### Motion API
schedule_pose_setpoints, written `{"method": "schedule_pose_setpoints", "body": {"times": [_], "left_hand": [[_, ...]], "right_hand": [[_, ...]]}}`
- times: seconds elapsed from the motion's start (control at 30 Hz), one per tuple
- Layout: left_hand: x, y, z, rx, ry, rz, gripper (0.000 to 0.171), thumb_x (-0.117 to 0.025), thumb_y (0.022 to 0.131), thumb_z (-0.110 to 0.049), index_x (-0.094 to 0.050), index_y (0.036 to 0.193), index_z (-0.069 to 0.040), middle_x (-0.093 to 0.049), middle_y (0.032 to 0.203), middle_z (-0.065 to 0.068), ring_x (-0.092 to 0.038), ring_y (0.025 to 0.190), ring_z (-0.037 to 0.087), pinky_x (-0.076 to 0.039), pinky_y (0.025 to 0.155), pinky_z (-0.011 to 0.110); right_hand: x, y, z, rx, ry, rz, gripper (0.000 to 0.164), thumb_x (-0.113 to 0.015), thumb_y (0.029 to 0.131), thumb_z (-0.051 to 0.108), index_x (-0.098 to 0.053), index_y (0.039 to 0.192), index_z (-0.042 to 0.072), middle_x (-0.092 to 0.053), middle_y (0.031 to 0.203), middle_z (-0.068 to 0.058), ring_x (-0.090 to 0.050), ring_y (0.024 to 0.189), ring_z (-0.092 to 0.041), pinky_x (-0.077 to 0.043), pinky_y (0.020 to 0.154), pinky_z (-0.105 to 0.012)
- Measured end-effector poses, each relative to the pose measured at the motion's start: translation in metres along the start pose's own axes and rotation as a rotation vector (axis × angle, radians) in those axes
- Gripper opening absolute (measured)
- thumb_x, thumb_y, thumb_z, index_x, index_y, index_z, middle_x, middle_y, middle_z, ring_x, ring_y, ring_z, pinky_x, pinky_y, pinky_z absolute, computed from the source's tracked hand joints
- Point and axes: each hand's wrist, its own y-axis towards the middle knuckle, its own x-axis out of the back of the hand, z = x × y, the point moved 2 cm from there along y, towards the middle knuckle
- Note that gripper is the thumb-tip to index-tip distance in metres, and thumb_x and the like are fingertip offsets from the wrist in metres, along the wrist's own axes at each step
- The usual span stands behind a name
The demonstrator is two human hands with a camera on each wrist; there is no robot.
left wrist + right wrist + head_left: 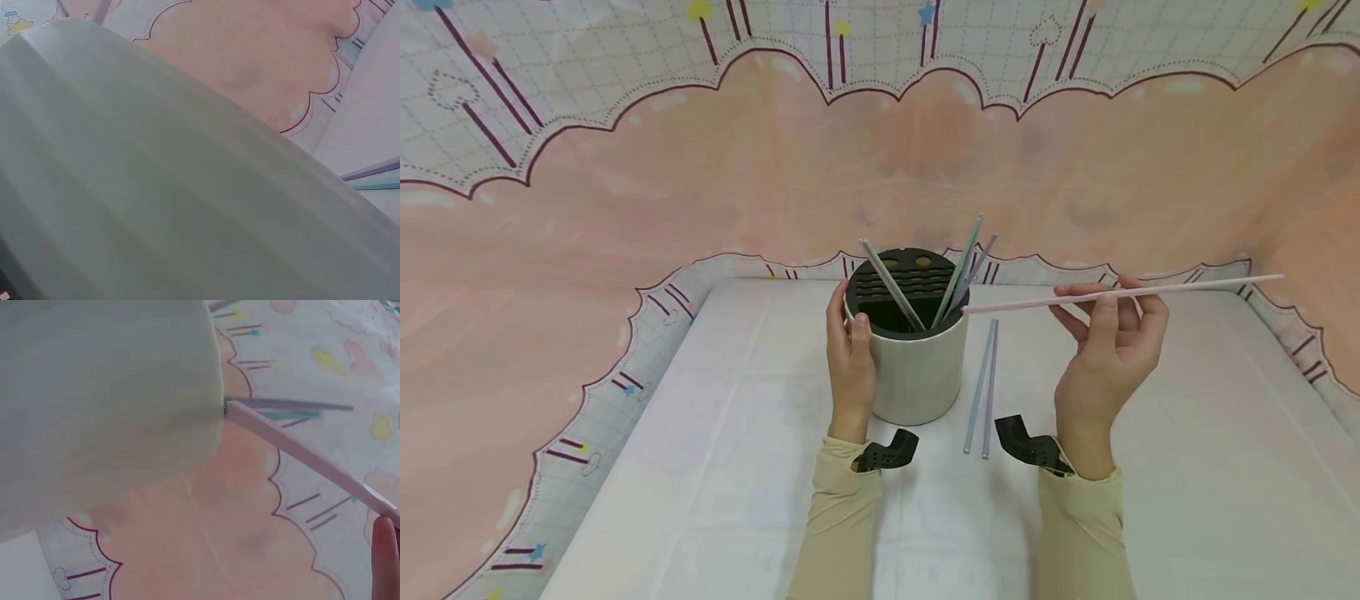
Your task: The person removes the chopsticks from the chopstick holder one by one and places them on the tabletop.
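The left sleeve [841, 525] and right sleeve [1084, 533] were long and a pale, yellowish green, with soft wrinkles. The left hand [852, 367] and right hand [1108, 354] were bare. By the left wrist was 1 bent black piece [891, 451], and by the right wrist 1 matching black piece [1026, 443].

We cannot see the lower ends of the sticks [891, 284] inside the utensil holder [917, 379], which hides part of the far edge of the tabletop [737, 467]. In the right wrist view, we find the pink stick [306, 456] and right hand [384, 559] cut off.
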Motion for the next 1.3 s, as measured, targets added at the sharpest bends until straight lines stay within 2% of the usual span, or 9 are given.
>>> {"method": "schedule_pose_setpoints", "body": {"times": [0.23,0.37,0.57,0.63,0.73,0.93,1.03,1.13,1.3], "left_hand": [[0.001,0.001,-0.002,0.007,-0.006,0.003,0.053,-0.034,0.091,-0.041,-0.027,0.139,-0.021,-0.029,0.140,-0.010,-0.029,0.127,0.010,-0.030,0.099,0.043],[0.002,0.002,-0.002,0.011,-0.009,0.005,0.053,-0.034,0.091,-0.042,-0.027,0.139,-0.021,-0.029,0.140,-0.011,-0.030,0.126,0.011,-0.030,0.099,0.044],[0.004,-0.002,-0.032,0.029,-0.013,0.013,0.049,-0.034,0.092,-0.026,-0.026,0.139,-0.010,-0.029,0.141,0.001,-0.028,0.127,0.014,-0.027,0.100,0.045],[0.004,-0.002,-0.037,0.031,-0.012,0.012,0.049,-0.034,0.092,-0.022,-0.026,0.138,-0.008,-0.029,0.141,0.004,-0.028,0.127,0.014,-0.027,0.100,0.044],[0.005,-0.002,-0.035,0.042,-0.015,0.013,0.049,-0.034,0.092,-0.023,-0.026,0.138,-0.009,-0.030,0.141,0.003,-0.028,0.127,0.014,-0.027,0.100,0.044],[0.003,0.000,-0.009,0.043,-0.030,0.019,0.049,-0.036,0.092,-0.027,-0.027,0.139,-0.016,-0.030,0.141,-0.003,-0.030,0.126,0.013,-0.030,0.099,0.042],[0.002,0.001,-0.001,0.022,-0.034,0.018,0.050,-0.037,0.092,-0.032,-0.027,0.139,-0.020,-0.030,0.140,-0.007,-0.032,0.125,0.012,-0.030,0.099,0.041],[0.002,0.002,0.000,0.001,-0.035,0.017,0.051,-0.036,0.091,-0.038,-0.028,0.139,-0.023,-0.031,0.139,-0.009,-0.031,0.125,0.011,-0.030,0.099,0.042],[0.002,0.002,-0.002,-0.003,-0.032,0.019,0.051,-0.036,0.091,-0.038,-0.028,0.139,-0.021,-0.031,0.140,-0.008,-0.030,0.126,0.011,-0.029,0.099,0.043]], "right_hand": [[0.022,0.012,-0.009,-0.096,-0.086,-0.027,0.029,-0.056,0.086,0.006,-0.046,0.111,-0.004,-0.054,0.086,-0.029,-0.059,0.077,-0.038,-0.052,0.066,-0.039],[0.030,0.015,-0.013,-0.198,-0.339,0.057,0.027,-0.055,0.087,0.012,-0.052,0.112,0.003,-0.058,0.089,-0.022,-0.060,0.078,-0.030,-0.052,0.065,-0.032],[0.035,0.014,-0.021,-0.334,-0.759,0.195,0.027,-0.050,0.090,0.019,-0.055,0.116,0.012,-0.062,0.090,-0.011,-0.061,0.078,-0.019,-0.050,0.063,-0.021],[0.045,0.013,-0.035,-0.367,-0.837,0.236,0.029,-0.050,0.090,0.023,-0.055,0.117,0.013,-0.062,0.090,-0.010,-0.062,0.077,-0.017,-0.050,0.061,-0.021],[0.079,0.014,-0.074,-0.412,-0.901,0.277,0.034,-0.052,0.088,0.033,-0.056,0.117,0.016,-0.063,0.089,-0.008,-0.062,0.074,-0.016,-0.050,0.055,-0.020],[0.138,0.007,-0.143,-0.458,-1.080,0.368,0.049,-0.044,0.084,0.056,-0.052,0.122,0.026,-0.063,0.086,0.000,-0.061,0.071,-0.015,-0.050,0.049,-0.022],[0.138,0.002,-0.145,-0.551,-1.095,0.412,0.051,-0.045,0.086,0.052,-0.047,0.128,0.023,-0.063,0.088,-0.001,-0.061,0.071,-0.016,-0.048,0.044,-0.020],[0.119,-0.002,-0.127,-0.654,-1.081,0.475,0.052,-0.049,0.089,0.038,-0.039,0.133,0.013,-0.062,0.094,-0.009,-0.060,0.070,-0.019,-0.047,0.043,-0.021],[0.094,-0.007,-0.105,-0.751,-1.051,0.591,0.058,-0.051,0.089,0.018,-0.025,0.139,0.002,-0.055,0.106,-0.021,-0.060,0.073,-0.021,-0.052,0.061,-0.027]]}}
